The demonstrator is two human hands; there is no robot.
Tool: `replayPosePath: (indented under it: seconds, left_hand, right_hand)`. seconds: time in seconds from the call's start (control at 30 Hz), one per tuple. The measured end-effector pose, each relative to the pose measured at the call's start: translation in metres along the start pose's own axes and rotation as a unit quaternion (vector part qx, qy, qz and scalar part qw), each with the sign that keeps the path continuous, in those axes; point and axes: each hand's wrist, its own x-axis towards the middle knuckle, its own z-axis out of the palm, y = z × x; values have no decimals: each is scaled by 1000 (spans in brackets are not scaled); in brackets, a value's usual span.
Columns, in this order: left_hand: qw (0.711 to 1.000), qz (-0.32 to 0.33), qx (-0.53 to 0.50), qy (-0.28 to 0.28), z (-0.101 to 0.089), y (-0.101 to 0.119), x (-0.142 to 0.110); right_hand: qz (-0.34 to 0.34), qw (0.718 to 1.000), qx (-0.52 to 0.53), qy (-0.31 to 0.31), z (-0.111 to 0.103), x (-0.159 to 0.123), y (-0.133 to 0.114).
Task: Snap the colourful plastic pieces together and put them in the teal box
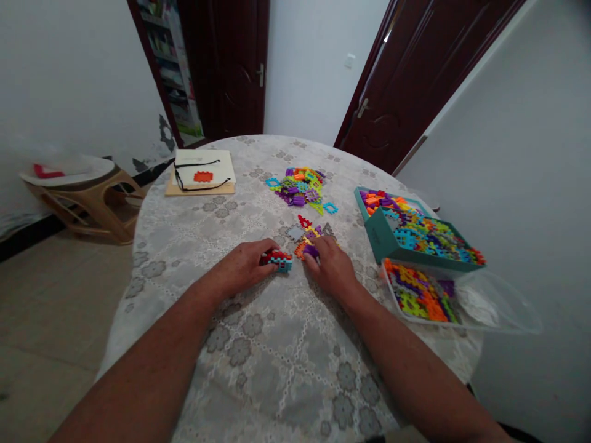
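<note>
My left hand (246,264) is closed around a small red and light-blue block (282,263) made of notched plastic pieces, low over the tablecloth. To its right, my right hand (331,264) has its fingers bent around a purple plastic piece (311,251), at the near side of a small pile of interlocking pieces. In that pile lie a red triangular piece (304,221), a grey square piece (295,233) and an orange piece (300,249). My right fingers partly hide the pile.
A larger heap of mixed pieces (300,186) lies farther back. To the right stand a teal box (383,237) and a clear plastic tub (392,295), both holding pieces. Eyeglasses (203,184) and an orange piece (203,176) rest on a notebook (224,161) at the back left.
</note>
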Motion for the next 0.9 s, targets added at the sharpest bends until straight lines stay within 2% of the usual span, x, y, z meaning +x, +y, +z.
replayPosePath:
  seconds: [0.1, 0.27, 0.37, 0.47, 0.53, 0.63, 0.77, 0.83, 0.9]
  left_hand:
    - [1000, 4, 1, 3, -1, 0, 0]
    - [1000, -2, -16, 5, -3, 0, 0]
    - [1000, -9, -6, 4, -3, -4, 2]
    - [1000, -11, 0, -5, -3, -7, 4]
    - [1000, -15, 5, -3, -3, -7, 5]
    - [1000, -24, 9, 17, -4, -4, 6]
    - [998, -37, 20, 42, -4, 1, 6]
    - [998, -39, 26, 46, -3, 2, 5]
    - [998, -28, 28, 50, -2, 1, 5]
  right_hand:
    - [11, 999, -19, -48, 3, 1, 3]
    - [7, 999, 40, -26, -1, 6, 5]
    - [13, 996, 69, -48, -24, 13, 10]
    - [27, 994, 75, -69, -58, 22, 21]
    - [42, 995, 65, -61, -83, 32, 34]
    - [79, 997, 0, -12, -120, 56, 66]
    - [164, 968, -123, 142, -159, 93, 114]
    - [173, 952, -151, 201, -166, 103, 126]
    - [144, 956, -148, 209, -161, 101, 124]
